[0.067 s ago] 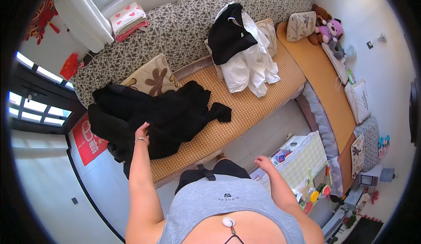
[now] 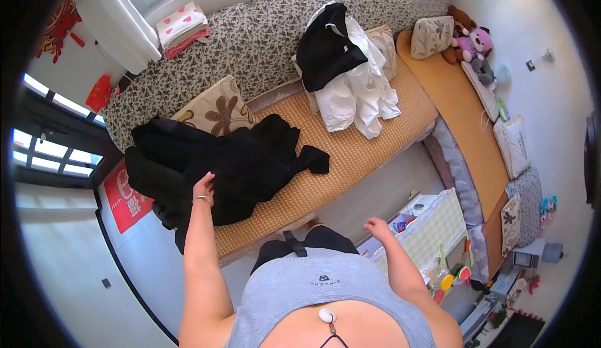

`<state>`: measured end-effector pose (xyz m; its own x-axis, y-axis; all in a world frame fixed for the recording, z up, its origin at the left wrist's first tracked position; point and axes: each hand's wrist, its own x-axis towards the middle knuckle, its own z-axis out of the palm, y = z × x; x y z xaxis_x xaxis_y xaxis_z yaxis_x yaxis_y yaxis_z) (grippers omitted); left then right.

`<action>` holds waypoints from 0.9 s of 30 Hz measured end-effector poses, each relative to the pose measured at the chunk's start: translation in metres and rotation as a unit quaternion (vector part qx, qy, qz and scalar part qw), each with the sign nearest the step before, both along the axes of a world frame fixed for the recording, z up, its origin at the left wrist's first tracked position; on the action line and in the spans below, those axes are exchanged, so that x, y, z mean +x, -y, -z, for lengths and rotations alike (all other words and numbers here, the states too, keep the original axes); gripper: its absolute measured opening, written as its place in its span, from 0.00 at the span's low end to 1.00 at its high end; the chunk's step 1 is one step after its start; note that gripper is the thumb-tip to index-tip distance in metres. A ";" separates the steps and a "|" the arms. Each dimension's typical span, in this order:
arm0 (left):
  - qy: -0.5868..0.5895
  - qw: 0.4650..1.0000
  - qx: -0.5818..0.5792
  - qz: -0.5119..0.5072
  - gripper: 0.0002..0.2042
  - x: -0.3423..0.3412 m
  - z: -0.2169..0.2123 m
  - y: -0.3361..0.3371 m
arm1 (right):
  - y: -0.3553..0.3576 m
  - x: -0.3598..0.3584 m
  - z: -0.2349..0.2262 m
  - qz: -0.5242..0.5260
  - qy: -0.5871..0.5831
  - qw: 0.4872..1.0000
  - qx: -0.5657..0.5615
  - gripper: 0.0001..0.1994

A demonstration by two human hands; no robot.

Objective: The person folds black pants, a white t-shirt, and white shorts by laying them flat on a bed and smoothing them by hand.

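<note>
A black garment with long sleeves lies spread and rumpled over the left part of the seat. My left hand, a silver bangle at its wrist, is above the near edge of that garment. Its fingers are loosely stretched and hold nothing; whether they touch the cloth I cannot tell. Off to the right, my right hand hangs in the air beside the low table, fingers curled in, with nothing seen in them. Farther along the seat, a black piece of clothing lies on top of a white garment.
The sofa has a woven tan mat and a patterned back. A flowered cushion leans behind the black garment. Folded towels rest on the backrest. At right stand a low table with a checked cloth and several stuffed toys.
</note>
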<state>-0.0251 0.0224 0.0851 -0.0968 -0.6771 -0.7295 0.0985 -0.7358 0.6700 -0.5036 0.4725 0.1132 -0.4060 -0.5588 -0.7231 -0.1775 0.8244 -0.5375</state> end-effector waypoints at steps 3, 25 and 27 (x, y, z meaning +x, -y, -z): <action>0.007 0.990 -0.088 -0.112 0.08 -0.067 -0.029 -0.037 | 0.027 -0.064 0.000 -0.088 -0.155 0.981 -0.075 0.11; -0.094 0.938 -0.318 -0.102 0.15 -0.131 -0.254 -0.336 | 0.156 0.153 -0.180 -0.277 0.629 0.726 -0.023 0.37; 0.047 0.916 -0.399 -0.001 0.17 -0.140 -0.254 -0.349 | 0.149 0.163 -0.201 -0.214 0.613 0.761 0.014 0.37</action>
<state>-0.1649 0.3716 0.3394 -0.0565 -0.9984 -0.0068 0.0132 -0.0076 0.9999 -0.3411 0.3238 0.3141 0.7968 -0.4283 -0.4262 0.1881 0.8462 -0.4986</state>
